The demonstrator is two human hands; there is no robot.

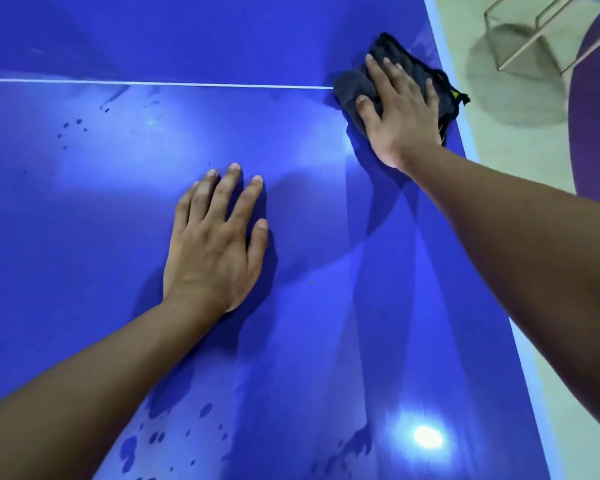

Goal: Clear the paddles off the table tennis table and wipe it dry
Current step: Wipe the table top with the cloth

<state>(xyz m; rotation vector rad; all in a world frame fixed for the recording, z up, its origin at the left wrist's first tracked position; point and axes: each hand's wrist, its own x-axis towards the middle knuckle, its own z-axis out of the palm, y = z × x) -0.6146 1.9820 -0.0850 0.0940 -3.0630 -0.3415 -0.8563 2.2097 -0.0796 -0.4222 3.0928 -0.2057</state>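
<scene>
Table tennis table (84,237) fills my view, blue, with water drops (73,128) at its left. My left hand (215,251) lies flat on it, fingers straight and spread, holding nothing. Further right, my right hand (399,116) presses a dark cloth (354,88) onto the top beside the right edge, fingers straight.

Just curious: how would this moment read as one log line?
step: wiping; right hand: presses cloth; left hand: flat on table; droplets: present
</scene>
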